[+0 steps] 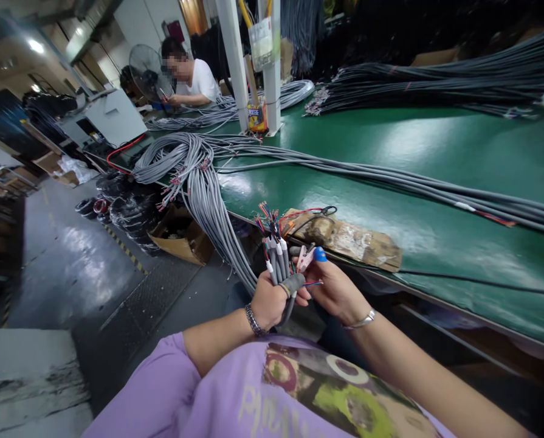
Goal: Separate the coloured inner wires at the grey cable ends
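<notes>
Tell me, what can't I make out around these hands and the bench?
All in the head view:
Held grey cables: partly hidden by the left hand.
Coloured wire ends: too small to count.
Long cables on the green bench: cut off by the right edge.
Card on the white post: lettering too small.

Lower centre: the left hand (pixel 270 299) grips a bundle of grey cables (pixel 279 266) with coloured wire ends (pixel 268 220); the right hand (pixel 336 291) holds a pink clip (pixel 305 258). Right: green tabletop (pixel 349 137). Upper left: a co-worker (pixel 204 82) in white.
</notes>
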